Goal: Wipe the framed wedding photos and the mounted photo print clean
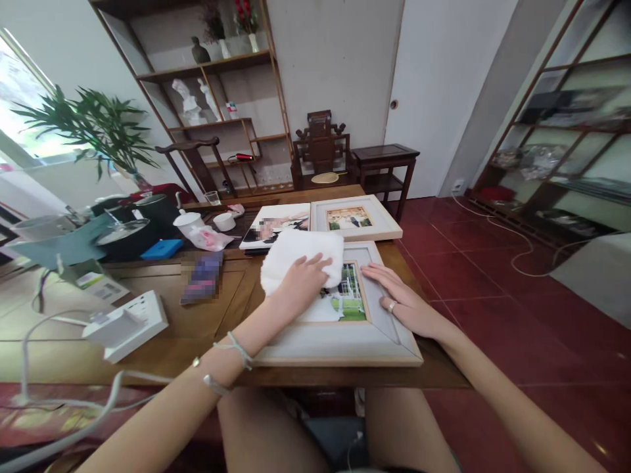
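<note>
A white-framed photo (345, 341) lies flat on the wooden table (148, 348) in front of me. My left hand (302, 284) rests palm down on a white folded cloth (296, 253) that covers the frame's upper left part and its glass. Fingers of that hand are stretched over the cloth. My right hand (401, 299) lies flat, fingers spread, on the frame's right border, holding nothing. A ring shows on one finger.
A second white frame (355, 219) and a loose photo print (276, 225) lie just beyond. A white power strip (125, 325) with cables sits at left, with a teapot (190, 223), cups and pots behind. Shelves, a chair and a side table (384, 157) stand at back.
</note>
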`<state>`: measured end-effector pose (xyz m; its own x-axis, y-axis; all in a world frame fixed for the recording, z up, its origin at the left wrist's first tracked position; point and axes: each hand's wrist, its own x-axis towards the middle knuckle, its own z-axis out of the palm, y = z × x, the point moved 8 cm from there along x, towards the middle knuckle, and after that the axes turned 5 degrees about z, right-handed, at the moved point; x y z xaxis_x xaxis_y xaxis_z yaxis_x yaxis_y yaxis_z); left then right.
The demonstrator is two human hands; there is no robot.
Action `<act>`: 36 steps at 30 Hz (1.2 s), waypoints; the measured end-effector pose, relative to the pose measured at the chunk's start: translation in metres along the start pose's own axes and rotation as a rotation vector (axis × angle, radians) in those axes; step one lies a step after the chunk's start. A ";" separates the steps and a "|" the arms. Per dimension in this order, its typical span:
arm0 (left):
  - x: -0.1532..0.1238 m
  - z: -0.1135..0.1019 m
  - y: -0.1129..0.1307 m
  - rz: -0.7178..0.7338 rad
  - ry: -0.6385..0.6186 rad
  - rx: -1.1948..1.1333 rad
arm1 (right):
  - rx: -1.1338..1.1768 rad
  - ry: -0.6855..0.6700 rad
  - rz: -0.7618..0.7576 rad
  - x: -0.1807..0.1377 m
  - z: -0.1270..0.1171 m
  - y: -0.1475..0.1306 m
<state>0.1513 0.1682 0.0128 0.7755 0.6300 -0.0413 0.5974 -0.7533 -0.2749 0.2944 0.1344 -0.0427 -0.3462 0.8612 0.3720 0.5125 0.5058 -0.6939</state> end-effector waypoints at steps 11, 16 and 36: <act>-0.087 -0.087 -0.118 -0.562 0.310 0.165 | 0.025 -0.005 -0.003 -0.001 0.001 0.001; -0.077 -0.034 -0.101 -0.349 0.330 0.168 | 0.017 -0.003 0.023 -0.001 0.001 0.001; -0.037 0.028 -0.055 -0.154 0.167 -0.094 | -0.006 -0.028 0.064 -0.001 0.000 0.001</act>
<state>0.0843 0.1918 0.0027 0.6924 0.7046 0.1556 0.7213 -0.6702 -0.1749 0.2954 0.1345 -0.0436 -0.3342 0.8901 0.3100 0.5387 0.4502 -0.7121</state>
